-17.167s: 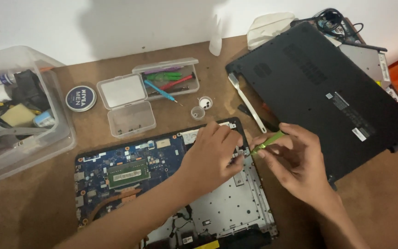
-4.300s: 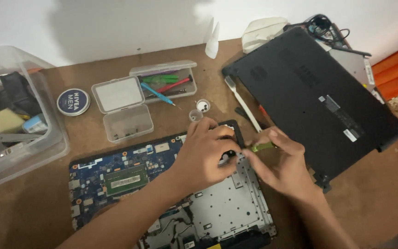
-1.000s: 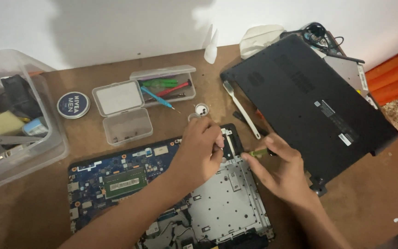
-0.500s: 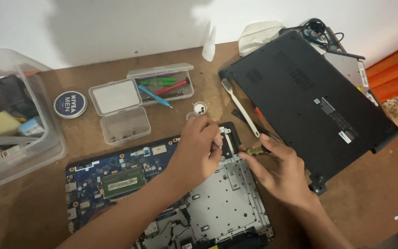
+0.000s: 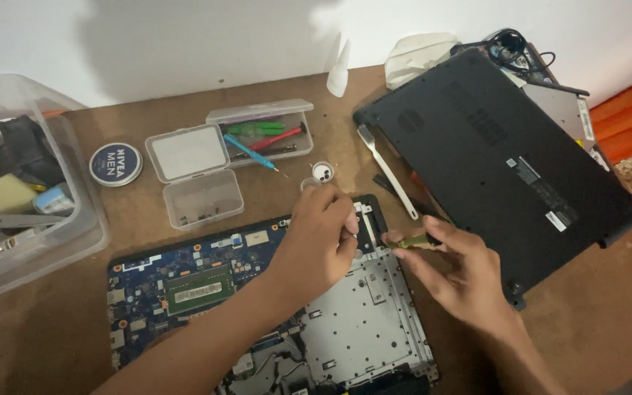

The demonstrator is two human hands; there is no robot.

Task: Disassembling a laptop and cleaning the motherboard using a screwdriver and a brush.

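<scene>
A brown wooden table [image 5: 53,344] fills the frame. At the upper right lies a black laptop bottom cover [image 5: 499,161]. At lower centre sits the opened laptop [image 5: 272,322], its blue board facing up. The left hand [image 5: 320,238] rests on its upper edge, fingers curled together. The right hand [image 5: 462,274] pinches a small green-handled screwdriver [image 5: 412,241]; its long axis runs nearly level, tip pointing left toward the laptop's upper right corner.

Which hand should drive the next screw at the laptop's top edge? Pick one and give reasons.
Probably the right hand: it holds the screwdriver, whose tip points at the laptop corner. The left hand rests on that corner with no tool visible.
</scene>
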